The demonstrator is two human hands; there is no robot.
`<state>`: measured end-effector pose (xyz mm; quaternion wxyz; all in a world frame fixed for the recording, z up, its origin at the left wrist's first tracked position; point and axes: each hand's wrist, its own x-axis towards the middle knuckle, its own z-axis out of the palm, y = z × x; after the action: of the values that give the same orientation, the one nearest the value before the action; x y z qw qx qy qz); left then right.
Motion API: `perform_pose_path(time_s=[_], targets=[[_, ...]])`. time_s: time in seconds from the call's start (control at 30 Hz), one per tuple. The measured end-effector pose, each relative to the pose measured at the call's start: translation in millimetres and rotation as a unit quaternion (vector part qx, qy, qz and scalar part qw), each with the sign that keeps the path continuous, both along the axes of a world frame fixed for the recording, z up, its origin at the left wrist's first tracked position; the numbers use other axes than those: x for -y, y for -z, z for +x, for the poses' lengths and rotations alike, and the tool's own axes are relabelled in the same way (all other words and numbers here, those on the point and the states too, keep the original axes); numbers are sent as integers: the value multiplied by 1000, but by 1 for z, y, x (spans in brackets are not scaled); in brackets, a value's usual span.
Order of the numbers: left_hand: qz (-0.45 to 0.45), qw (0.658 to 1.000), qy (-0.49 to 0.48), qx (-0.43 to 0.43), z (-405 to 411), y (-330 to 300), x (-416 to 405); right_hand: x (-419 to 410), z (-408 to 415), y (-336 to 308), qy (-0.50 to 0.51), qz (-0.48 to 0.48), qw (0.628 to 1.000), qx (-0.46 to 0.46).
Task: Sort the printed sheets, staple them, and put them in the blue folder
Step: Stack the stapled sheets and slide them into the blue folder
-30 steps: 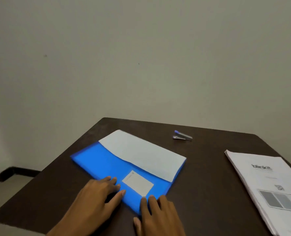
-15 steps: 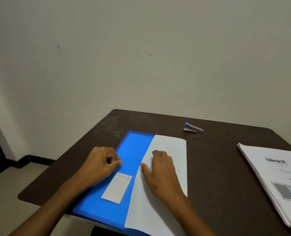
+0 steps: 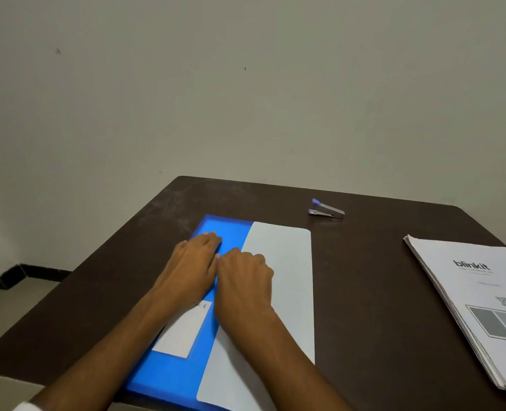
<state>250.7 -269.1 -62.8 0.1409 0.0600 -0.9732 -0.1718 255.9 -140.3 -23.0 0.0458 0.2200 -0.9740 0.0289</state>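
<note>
Printed sheets (image 3: pixel 480 301) cut by right edge; blue folder (image 3: pixel 174 378) near end cropped; right hand (image 3: pixel 246 280) fingers possibly curled, hidden.

A blue folder (image 3: pixel 186 369) lies on the dark brown tabletop (image 3: pixel 373 292), its near end reaching the front edge. A grey-white flap (image 3: pixel 287 262) covers its right part, and a white label (image 3: pixel 183 333) sits on the blue cover. The left hand (image 3: pixel 192 262) lies flat on the blue, fingers extended. The right hand (image 3: pixel 246 277) rests at the flap's left edge, fingers curled (whether they pinch it cannot be told). A small stapler (image 3: pixel 326 209) lies beyond the folder. A stack of printed sheets (image 3: pixel 477 295) lies well apart at right.
</note>
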Motion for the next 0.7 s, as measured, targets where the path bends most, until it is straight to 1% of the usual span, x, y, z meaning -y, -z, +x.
perform_pose_path(time_s=[0.1,0.2,0.23,0.3,0.4,0.47,0.53,0.63,0.7], targets=[[0,999,-27,39,-3,-3,-4,2,2,-5,-38,2,999,18],[-15,1000,-12,24,-5,3,3,-16,0,-23,-63,-79,994,41],[-20,1000,-12,17,-5,4,4,-30,-2,-33,-49,-114,991,46],[-29,999,-13,7,-2,3,2,-66,-9,-47,11,-196,979,48],[-39,999,-14,-3,1,0,-2,-141,-24,-54,98,-321,941,46],[-45,999,-13,-4,1,-1,-2,-195,-25,-53,135,-355,924,55],[-44,999,-18,2,2,-1,0,-232,-22,-45,165,-339,925,47],[-50,998,-23,-1,0,0,-1,-253,-21,-11,201,-239,950,-24],[-61,998,-27,-2,0,0,-2,-251,-18,8,195,-186,960,-75]])
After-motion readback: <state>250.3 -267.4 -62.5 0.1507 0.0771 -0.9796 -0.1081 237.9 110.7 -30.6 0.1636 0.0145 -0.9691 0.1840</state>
